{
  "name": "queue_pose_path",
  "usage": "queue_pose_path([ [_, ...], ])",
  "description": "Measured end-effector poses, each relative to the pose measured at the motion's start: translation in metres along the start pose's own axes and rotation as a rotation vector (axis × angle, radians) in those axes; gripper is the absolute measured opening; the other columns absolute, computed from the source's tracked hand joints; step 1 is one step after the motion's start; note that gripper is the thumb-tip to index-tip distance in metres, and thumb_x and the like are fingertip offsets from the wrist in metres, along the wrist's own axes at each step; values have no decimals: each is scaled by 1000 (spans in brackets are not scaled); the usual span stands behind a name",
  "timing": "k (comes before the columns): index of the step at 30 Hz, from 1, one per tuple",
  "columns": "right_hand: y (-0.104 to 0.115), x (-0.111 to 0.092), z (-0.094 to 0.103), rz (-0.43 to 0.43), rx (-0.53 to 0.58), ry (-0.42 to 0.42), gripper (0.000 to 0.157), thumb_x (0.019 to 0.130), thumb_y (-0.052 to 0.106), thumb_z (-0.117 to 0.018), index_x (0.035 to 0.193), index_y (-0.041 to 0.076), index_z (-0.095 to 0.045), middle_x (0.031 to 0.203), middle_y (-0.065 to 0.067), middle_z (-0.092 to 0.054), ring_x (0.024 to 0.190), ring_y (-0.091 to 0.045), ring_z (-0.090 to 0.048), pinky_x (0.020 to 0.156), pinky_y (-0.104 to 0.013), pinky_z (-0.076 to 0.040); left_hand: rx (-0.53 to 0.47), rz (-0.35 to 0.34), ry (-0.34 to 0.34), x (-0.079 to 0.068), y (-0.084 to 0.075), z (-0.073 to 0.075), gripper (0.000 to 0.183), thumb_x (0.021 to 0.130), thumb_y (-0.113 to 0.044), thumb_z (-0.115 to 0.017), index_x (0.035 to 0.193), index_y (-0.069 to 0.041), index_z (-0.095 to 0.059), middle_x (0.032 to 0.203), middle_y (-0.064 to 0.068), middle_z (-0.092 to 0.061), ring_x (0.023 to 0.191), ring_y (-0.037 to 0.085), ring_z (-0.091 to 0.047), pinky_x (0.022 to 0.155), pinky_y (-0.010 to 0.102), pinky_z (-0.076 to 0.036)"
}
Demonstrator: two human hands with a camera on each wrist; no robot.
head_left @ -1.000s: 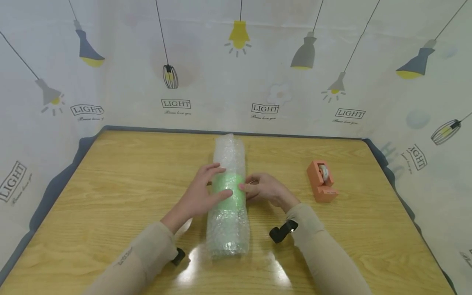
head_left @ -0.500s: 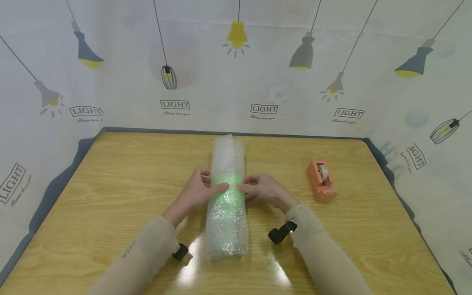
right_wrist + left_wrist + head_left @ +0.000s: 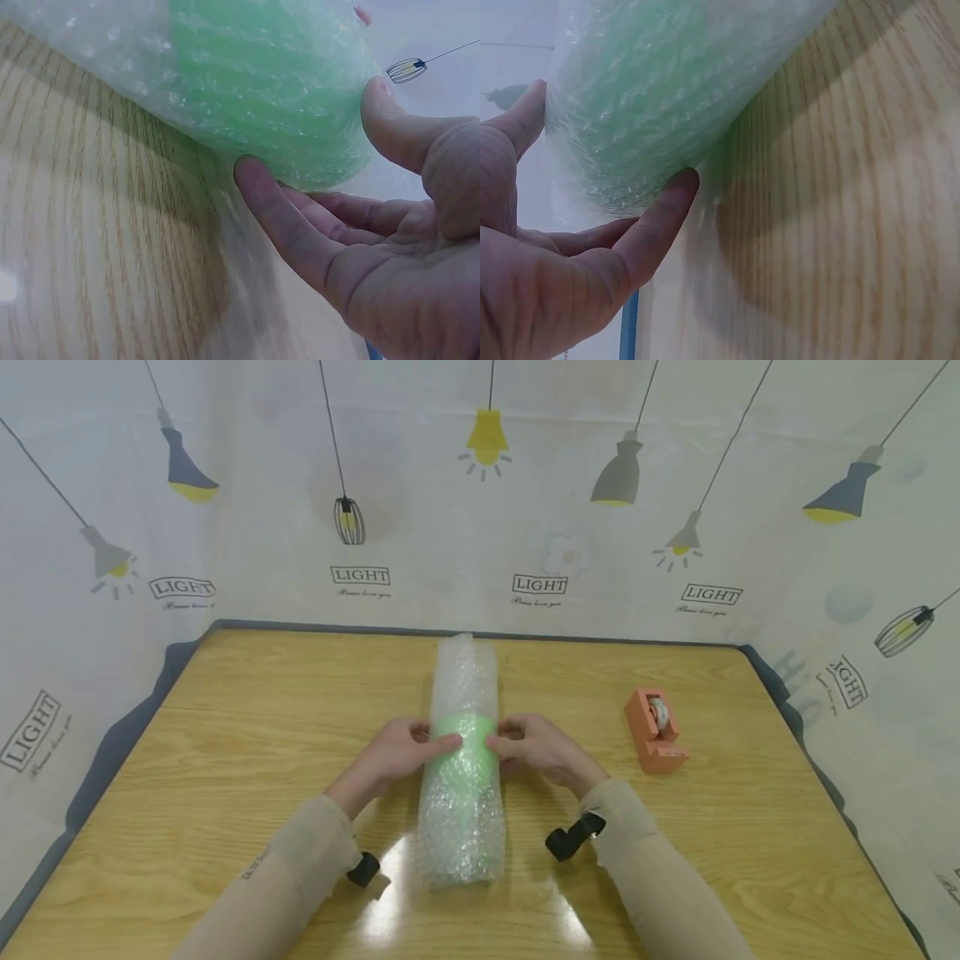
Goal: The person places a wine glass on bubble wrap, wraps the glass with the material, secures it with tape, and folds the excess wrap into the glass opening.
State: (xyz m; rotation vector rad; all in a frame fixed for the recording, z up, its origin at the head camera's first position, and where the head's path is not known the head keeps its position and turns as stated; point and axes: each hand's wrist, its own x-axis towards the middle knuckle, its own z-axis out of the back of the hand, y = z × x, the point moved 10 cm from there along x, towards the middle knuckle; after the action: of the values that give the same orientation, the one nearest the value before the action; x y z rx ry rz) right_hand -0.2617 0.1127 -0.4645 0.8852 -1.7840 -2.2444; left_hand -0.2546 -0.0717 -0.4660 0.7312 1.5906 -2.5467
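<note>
A long roll of bubble wrap (image 3: 463,810) lies lengthwise in the middle of the wooden table, and something green shows through its central part. From the left side my left hand (image 3: 390,750) grips the roll, thumb on top and fingers along its lower side. Opposite it, my right hand (image 3: 543,748) holds the roll the same way, its thumb on the green part. The left wrist view shows the left fingertips (image 3: 682,180) against the underside of the bubble wrap. In the right wrist view the right fingertips (image 3: 255,172) sit under the green part (image 3: 262,82).
An orange tape dispenser (image 3: 655,731) with a roll of tape stands on the table (image 3: 750,860) to the right. A cloth printed with lamps (image 3: 420,468) hangs behind and at both sides.
My left hand has come down onto the roll's left side, and its raised fingers have closed round it. The right hand keeps its hold; the roll has hardly moved.
</note>
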Motion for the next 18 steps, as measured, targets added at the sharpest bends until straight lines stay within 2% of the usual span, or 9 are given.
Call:
queue_pose_path([
  [4, 7, -1, 1, 46, 0, -13, 50, 103, 14, -65, 141, -13, -49, 131, -26, -60, 108, -29, -66, 99, -47, -58, 1, -47, -8, -4, -8, 4, 95, 84, -61, -78, 150, 2, -47, 143, 21, -58, 130, 37, -57, 109, 54, -49],
  [10, 27, -6, 10, 143, -84, -96, 46, 100, 13, -68, 137, -9, -54, 127, -24, -61, 114, -33, -64, 98, -47, -58, -17, -160, -33, -7, -30, 12, 80, 86, -52, -81, 145, -5, -54, 131, 14, -65, 116, 31, -64, 98, 49, -57],
  [14, 41, -10, 15, 195, -127, -155, 44, 99, 12, -70, 136, -6, -57, 125, -22, -63, 110, -32, -65, 95, -47, -59, -32, -212, -38, -10, -41, 17, 76, 88, -46, -81, 146, -6, -54, 134, 14, -64, 115, 31, -65, 94, 47, -59],
  [18, 56, -16, 19, 270, -184, -224, 45, 98, 13, -72, 138, -2, -57, 122, -18, -65, 107, -30, -66, 91, -42, -58, -21, -258, -49, -12, -52, 23, 75, 88, -46, -82, 147, -10, -53, 137, 11, -61, 116, 29, -63, 92, 46, -59],
])
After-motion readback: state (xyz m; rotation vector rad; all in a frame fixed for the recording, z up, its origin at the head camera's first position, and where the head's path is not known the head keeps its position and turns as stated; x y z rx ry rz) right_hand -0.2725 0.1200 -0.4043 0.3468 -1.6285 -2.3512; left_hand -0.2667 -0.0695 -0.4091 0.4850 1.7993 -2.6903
